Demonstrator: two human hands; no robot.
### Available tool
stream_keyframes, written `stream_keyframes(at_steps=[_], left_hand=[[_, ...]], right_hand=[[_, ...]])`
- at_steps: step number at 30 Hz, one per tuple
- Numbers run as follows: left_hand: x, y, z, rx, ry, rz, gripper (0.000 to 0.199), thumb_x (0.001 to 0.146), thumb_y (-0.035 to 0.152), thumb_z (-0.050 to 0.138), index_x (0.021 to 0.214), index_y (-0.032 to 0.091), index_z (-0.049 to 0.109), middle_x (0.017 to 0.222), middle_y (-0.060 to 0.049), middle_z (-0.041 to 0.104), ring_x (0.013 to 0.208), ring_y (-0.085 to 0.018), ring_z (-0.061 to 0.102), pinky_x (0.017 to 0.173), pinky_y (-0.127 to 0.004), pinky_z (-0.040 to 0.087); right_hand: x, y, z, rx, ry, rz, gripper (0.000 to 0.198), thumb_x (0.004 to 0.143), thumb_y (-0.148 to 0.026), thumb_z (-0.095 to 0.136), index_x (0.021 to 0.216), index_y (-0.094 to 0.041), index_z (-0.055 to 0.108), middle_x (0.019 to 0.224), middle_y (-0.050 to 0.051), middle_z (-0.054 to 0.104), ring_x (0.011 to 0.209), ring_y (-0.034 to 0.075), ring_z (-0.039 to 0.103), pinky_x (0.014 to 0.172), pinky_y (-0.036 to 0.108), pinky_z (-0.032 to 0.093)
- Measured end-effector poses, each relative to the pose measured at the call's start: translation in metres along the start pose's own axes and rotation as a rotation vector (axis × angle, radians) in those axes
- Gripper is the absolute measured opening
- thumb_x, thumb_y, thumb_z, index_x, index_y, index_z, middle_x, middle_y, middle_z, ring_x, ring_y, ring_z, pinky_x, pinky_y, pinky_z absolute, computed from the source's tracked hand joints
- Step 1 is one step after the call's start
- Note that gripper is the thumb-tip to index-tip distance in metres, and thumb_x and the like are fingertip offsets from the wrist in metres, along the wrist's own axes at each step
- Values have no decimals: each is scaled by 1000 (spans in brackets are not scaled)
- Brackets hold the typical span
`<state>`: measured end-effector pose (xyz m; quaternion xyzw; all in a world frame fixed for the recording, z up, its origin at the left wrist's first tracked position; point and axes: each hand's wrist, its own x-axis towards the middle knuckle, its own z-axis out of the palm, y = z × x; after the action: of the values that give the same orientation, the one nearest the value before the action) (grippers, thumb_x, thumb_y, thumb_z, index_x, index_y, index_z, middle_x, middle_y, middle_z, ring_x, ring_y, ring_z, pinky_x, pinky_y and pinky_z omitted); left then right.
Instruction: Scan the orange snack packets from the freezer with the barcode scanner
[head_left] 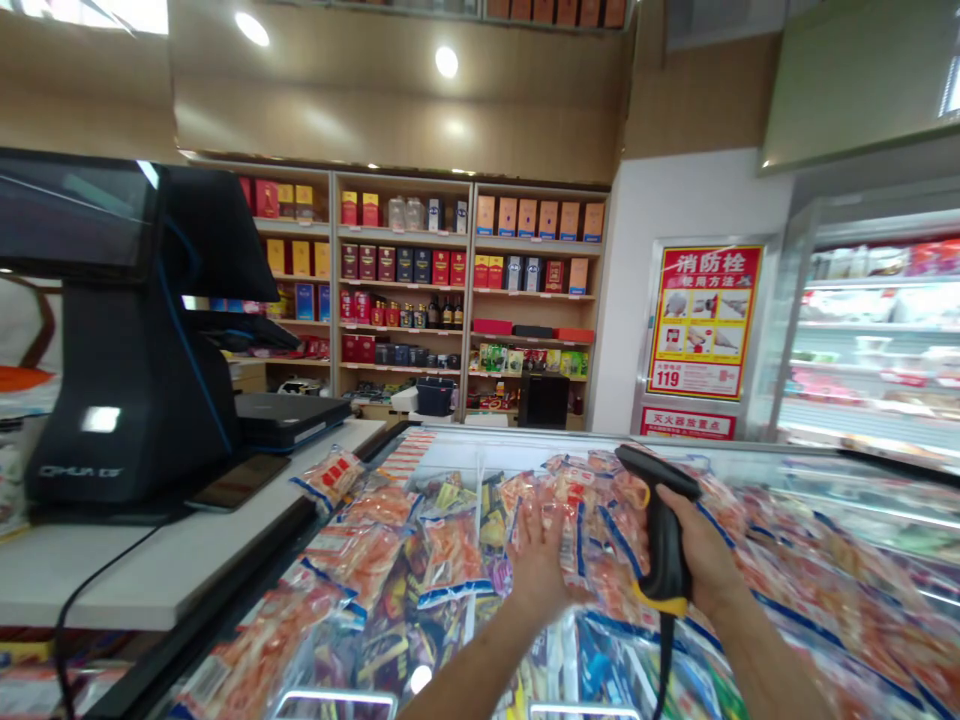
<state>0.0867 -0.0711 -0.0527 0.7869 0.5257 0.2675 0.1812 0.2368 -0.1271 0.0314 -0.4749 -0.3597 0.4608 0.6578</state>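
Observation:
My right hand [701,550] is wrapped round the grip of a black and yellow barcode scanner [664,540], held upright with its cable hanging down. My left hand [541,560] is spread flat over clear packets of orange-pink food [576,510]; whether it presses on them I cannot tell. More such packets with blue edges [450,550] lie scattered across the glass top of a display case [450,452]. One packet [330,478] rests at the counter's edge on the left. Through the glass, colourful bags [397,600] show beneath.
At left, a black checkout terminal [135,380] stands on a white counter [150,570], with a phone [238,482] beside it. Shelves of boxes and bottles [405,265] line the back wall. A lit refrigerated cabinet [874,330] stands at right, near a red poster [705,320].

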Motion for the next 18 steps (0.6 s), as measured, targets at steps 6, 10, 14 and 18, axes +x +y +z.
stream_keyframes(at_steps=[6,10,14,18], left_hand=[[38,16,9,-5,-102,34,111,36,47,68,128,30,8,138,-9,-9,121,-34,-12,87,-62,6],[42,17,-10,-48,55,70,97,42,40,68,126,31,19,138,-7,7,123,-32,4,92,-55,9],[16,-31,-64,-31,258,-63,72,58,33,58,123,24,28,136,-9,17,123,-27,13,97,-42,10],[-21,-86,-106,-20,339,-313,43,66,24,50,105,9,44,111,-23,47,106,-32,42,86,-41,28]], right_hand=[[0,-2,-8,34,-17,21,22,65,-39,50,64,-17,50,44,-1,54,37,12,51,34,22,39],[-1,3,-10,17,-74,62,26,66,-42,48,62,-16,51,40,0,52,35,13,49,32,23,38],[-2,13,0,-6,-168,103,30,66,-45,47,60,-15,51,40,0,52,32,12,47,31,24,38],[-7,27,27,24,-186,88,28,64,-43,51,62,-15,51,43,0,53,35,10,48,33,21,38]])
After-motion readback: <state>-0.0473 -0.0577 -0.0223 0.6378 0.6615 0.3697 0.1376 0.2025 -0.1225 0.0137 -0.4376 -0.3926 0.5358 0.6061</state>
